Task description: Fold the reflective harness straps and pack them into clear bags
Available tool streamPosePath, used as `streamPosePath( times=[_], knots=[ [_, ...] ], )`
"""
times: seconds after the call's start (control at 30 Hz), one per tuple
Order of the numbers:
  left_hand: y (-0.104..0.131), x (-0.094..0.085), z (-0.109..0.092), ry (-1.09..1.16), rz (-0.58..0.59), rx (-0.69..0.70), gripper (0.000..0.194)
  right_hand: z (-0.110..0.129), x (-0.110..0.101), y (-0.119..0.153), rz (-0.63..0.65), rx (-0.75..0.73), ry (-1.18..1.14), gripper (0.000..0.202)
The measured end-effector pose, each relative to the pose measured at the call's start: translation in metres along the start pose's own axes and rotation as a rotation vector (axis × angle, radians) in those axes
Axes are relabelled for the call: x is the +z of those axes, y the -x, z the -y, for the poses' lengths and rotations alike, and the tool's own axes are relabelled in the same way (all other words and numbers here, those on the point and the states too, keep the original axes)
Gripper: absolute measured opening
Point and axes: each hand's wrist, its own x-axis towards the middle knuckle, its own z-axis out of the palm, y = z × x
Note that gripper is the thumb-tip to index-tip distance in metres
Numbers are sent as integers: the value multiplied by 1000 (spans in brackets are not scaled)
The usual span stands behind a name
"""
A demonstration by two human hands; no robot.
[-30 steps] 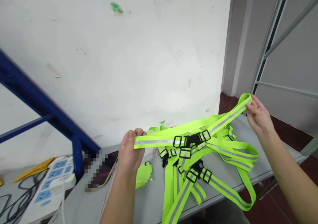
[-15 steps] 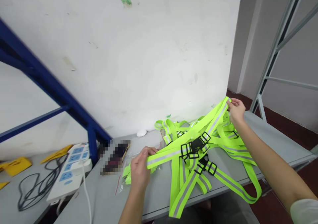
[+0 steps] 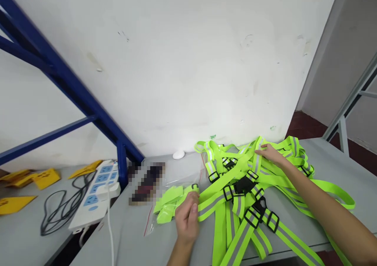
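Observation:
Neon-yellow reflective straps (image 3: 212,206) with grey stripes and black buckles lie tangled on the grey table. My left hand (image 3: 187,217) is closed around one end of a strap, left of a black buckle (image 3: 228,193). Farther back, my right hand (image 3: 271,153) pinches a raised strap loop (image 3: 258,156) over the heap. Just behind my left hand, a clear plastic bag (image 3: 149,223) with a red seal line holds folded neon-yellow straps (image 3: 169,203). Black plastic clips (image 3: 245,185) join the straps in the middle.
A white power strip (image 3: 88,203) with a plug and cable stands at left, beside a black cord (image 3: 55,215) and yellow packets (image 3: 47,178). A blue metal frame (image 3: 73,91) slants along the white wall. A white mouse-like object (image 3: 178,155) sits at the back; a blurred-out item lies nearby.
Both hands have come down, and the stretched strap now sags onto the heap. My right hand's raised loop is lower. The camera view has shifted, so the scene sits differently in frame.

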Motion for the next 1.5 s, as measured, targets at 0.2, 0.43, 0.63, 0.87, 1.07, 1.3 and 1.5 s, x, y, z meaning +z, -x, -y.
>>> streamPosePath(
  times=[0.2, 0.43, 0.63, 0.87, 1.07, 1.3, 1.5],
  knots=[
    [-1, 0, 1, -45, 33, 43, 31, 10, -4, 11, -19, -150, 61, 58],
    [-3, -5, 0, -255, 62, 127, 8, 29, -28, -18, -324, -320, -86, 59],
    [0, -2, 12, -568, 115, 54, 23, 17, -16, -43, -403, -272, -81, 56],
    [3, -3, 22, -665, 120, -162, 22, 10, 5, -17, -154, -239, 301, 43],
    [-13, 15, -2, -730, 186, -57, 20, 39, 3, 14, 41, -448, 553, 27],
    [-71, 99, -21, -655, 757, -235, 37, 40, 13, 28, 517, -579, 666, 44],
    [-78, 137, 11, -705, 759, -334, 33, 15, 21, 28, 448, -571, 613, 49]
  ],
)
